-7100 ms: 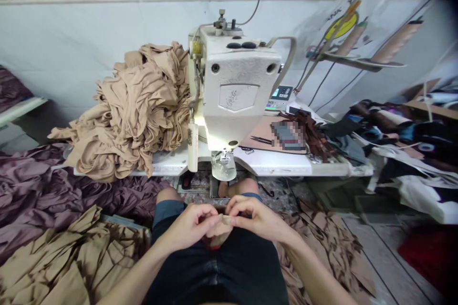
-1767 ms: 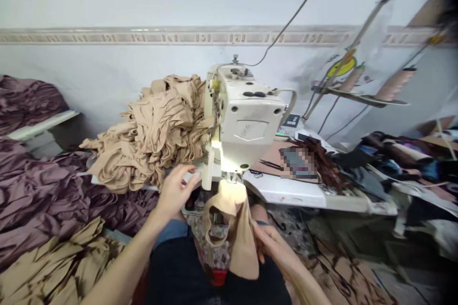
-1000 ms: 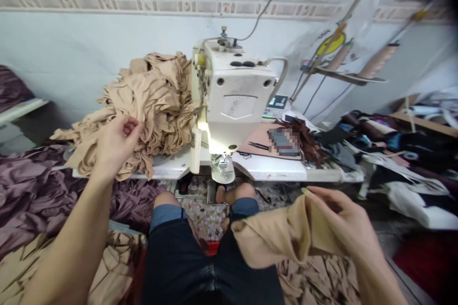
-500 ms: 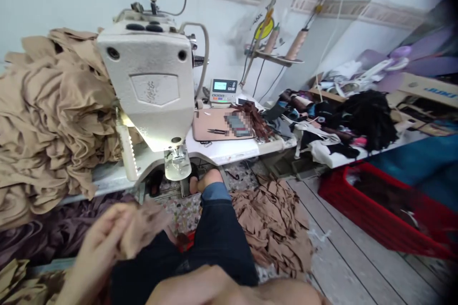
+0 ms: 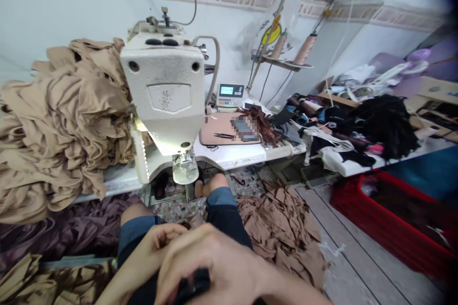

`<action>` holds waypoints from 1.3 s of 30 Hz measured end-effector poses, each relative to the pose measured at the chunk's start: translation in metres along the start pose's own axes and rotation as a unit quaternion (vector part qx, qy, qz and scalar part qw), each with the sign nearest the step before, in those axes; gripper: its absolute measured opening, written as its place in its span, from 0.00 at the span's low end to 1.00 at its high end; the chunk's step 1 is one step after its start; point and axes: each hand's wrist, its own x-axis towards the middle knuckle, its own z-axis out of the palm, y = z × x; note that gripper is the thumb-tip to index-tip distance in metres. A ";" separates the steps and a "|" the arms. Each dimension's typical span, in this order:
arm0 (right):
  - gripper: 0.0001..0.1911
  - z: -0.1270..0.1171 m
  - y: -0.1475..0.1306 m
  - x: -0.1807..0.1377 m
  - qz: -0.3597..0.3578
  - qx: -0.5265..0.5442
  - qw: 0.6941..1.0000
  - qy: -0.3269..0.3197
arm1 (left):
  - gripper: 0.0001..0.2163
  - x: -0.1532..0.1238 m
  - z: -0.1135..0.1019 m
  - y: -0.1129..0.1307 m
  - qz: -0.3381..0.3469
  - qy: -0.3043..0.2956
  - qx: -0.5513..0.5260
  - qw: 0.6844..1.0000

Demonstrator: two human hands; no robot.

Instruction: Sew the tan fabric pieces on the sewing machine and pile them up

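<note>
Over my lap, my left hand (image 5: 162, 244) is closed, its fingers curled towards my right hand. A bit of tan cloth (image 5: 188, 224) shows just past its fingertips; most of it is hidden behind the hands. My right hand (image 5: 211, 262) is closed in front of the left, nearer the camera, with its fingers bent out of sight. A blurred black object (image 5: 195, 286) shows under its knuckles, and I cannot make out what it is. Beyond both hands stands a white sewing machine (image 5: 168, 90), its lamp lit above a narrow arm plate (image 5: 185, 171).
Tan garments (image 5: 71, 119) pile up left of the machine. Thread snips (image 5: 223, 135) lie on a pink mat (image 5: 214, 124) beside a control panel (image 5: 231, 95). Brown cloth (image 5: 282, 228) heaps on the floor, right of my leg. A red basket (image 5: 386, 224) stands further right.
My left hand has moved right, bringing the tan cloth in towards my right hand. My right hand has risen further into view. The camera has shifted slightly left and up.
</note>
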 end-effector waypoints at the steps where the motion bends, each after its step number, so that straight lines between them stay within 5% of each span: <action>1: 0.25 -0.002 0.011 -0.001 0.024 -0.013 0.997 0.069 | 0.16 -0.003 0.002 0.006 0.009 -0.007 0.021 1.000; 3: 0.16 -0.006 0.035 -0.009 0.112 -0.043 0.972 0.200 | 0.14 -0.007 0.009 0.019 0.013 -0.029 0.060 0.998; 4: 0.14 -0.008 0.046 -0.015 0.158 -0.039 0.963 0.217 | 0.14 -0.008 0.012 0.025 0.009 -0.043 0.074 0.996; 9: 0.21 -0.009 0.087 -0.046 0.300 0.107 0.948 0.015 | 0.13 -0.002 0.007 0.038 0.031 -0.050 0.108 0.992; 12: 0.24 -0.015 0.085 -0.055 0.331 0.086 0.940 0.011 | 0.12 -0.001 -0.004 0.031 0.044 -0.051 0.147 0.987; 17: 0.24 -0.034 0.072 -0.055 0.291 0.060 0.954 0.042 | 0.19 -0.006 0.003 0.015 0.046 -0.045 0.050 0.997; 22: 0.26 -0.036 0.076 -0.050 0.311 0.091 0.938 0.126 | 0.20 -0.005 0.007 0.016 0.084 0.080 -0.006 0.993; 26: 0.26 -0.033 0.069 -0.043 0.272 -0.012 0.945 0.182 | 0.17 -0.007 -0.007 0.029 0.174 0.139 0.100 0.970; 32: 0.20 -0.030 0.040 -0.033 0.156 -0.218 0.939 0.217 | 0.14 -0.008 -0.024 0.042 0.300 0.151 0.306 0.891; 39: 0.19 -0.045 0.038 -0.009 0.135 -0.206 0.923 0.296 | 0.16 0.005 -0.020 0.069 0.316 0.196 0.304 0.877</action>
